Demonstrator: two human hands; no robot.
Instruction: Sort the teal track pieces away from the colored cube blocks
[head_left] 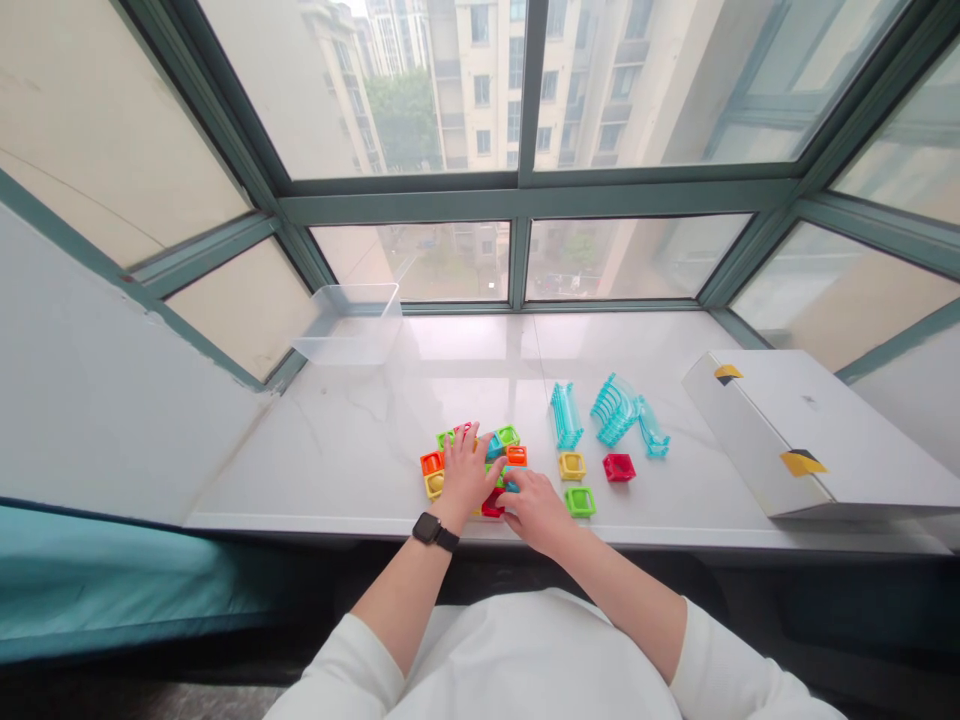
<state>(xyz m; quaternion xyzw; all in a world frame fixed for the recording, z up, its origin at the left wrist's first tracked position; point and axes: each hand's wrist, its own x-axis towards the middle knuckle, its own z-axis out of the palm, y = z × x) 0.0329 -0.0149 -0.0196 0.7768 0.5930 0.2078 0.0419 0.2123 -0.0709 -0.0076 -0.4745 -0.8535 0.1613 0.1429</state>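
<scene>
A bunch of small, bright plastic blocks (495,448) sits close together near the front edge of a shiny white ledge (345,440). The blocks are red, orange, yellow, green and blue, and each one I can see well has a rounded square shape on it. Two hands are on top, so part of the bunch is hidden.

The left hand (465,475) lies over the middle of the bunch. Its fingers are spread and point away from the person. The right hand (536,508) is at the right side of the bunch, just beside the left one. Its fingers are bent, with the tips by a red block (493,503) and a blue one. I cannot tell if they pinch a block.

A black watch (435,531) is on the left wrist.

Just right of the bunch are a yellow block (572,466) and, nearer the edge, a green block (580,502). Another red block (619,467) is a bit further right. Behind these three are see-through blue pieces (567,416) with ribs.

Far to the right is a big white box (855,430) with yellow and black tabs. At the back left is a clear tub (351,338), by the green window frame (480,207).
</scene>
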